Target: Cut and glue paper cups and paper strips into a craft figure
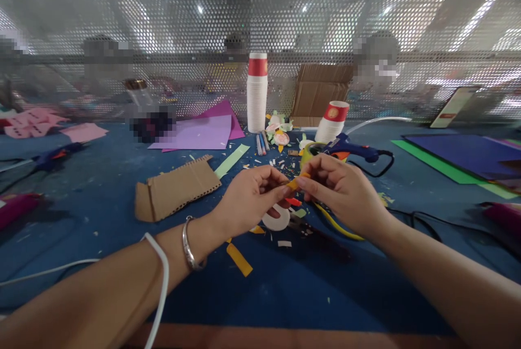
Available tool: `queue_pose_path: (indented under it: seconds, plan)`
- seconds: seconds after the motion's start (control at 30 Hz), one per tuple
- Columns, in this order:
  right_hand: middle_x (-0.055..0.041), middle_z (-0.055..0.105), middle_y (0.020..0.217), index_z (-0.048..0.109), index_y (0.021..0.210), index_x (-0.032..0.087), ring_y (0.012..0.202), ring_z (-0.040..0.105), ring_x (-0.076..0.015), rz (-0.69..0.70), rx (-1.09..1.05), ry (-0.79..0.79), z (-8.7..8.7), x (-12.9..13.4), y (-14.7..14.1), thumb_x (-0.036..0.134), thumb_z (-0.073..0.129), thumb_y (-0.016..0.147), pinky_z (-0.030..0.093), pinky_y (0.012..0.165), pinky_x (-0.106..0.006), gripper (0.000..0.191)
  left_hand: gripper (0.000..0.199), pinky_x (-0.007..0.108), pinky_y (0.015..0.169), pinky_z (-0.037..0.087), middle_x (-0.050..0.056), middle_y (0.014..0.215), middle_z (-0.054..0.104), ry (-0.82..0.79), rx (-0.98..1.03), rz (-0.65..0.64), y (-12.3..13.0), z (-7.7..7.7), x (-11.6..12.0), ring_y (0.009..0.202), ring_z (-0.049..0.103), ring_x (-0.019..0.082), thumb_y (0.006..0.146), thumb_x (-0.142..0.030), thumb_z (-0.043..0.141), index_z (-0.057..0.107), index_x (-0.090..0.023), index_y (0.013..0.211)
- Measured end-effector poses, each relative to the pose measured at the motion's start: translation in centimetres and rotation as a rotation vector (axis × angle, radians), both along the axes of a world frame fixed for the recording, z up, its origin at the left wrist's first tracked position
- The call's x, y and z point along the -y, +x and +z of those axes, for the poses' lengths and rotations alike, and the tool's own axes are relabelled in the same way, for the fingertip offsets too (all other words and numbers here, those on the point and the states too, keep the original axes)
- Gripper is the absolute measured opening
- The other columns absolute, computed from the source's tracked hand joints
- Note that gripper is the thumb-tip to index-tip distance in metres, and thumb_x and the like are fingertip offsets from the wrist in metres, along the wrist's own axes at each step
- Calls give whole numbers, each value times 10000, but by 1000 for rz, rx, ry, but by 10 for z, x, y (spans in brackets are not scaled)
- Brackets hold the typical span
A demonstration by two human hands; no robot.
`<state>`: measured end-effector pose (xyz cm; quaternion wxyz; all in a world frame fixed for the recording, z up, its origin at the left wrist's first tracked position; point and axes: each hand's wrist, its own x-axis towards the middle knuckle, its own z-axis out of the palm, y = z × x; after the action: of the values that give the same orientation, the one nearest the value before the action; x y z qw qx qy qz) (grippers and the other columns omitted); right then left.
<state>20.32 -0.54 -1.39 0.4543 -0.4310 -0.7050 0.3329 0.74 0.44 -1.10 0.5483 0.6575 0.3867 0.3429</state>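
Observation:
A small strip of orange paper (296,183) is pinched between my two hands above the blue table. My left hand (254,197) grips its near left end with thumb and fingers. On the other end, my right hand (340,189) closes thumb against forefinger. Beneath the hands lie a white paper disc (277,219) and a pair of dark-handled scissors (321,238), partly hidden. Another orange paper strip (239,260) rests on the table, nearer to me. A silver bracelet (188,243) circles my left wrist.
A blue glue gun (354,148) with its cord lies past my right hand, by a roll of yellow-green tape (308,154). Cardboard (183,186) sits at left. Tall stacked paper cups (256,102) stand at the back. A white cable (161,278) crosses my left forearm.

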Motion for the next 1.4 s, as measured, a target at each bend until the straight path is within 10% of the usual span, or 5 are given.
queue_pose_path:
  seconds: [1.4]
  plan:
    - [0, 646, 701, 642, 836, 189, 612, 562, -135, 22, 57, -28, 0, 2, 0, 391, 653, 905, 441, 570, -265, 213, 224, 226, 631, 553, 34, 791, 698, 77, 34, 15, 0, 0, -2, 695, 673, 115, 840, -334, 726, 634, -139, 899]
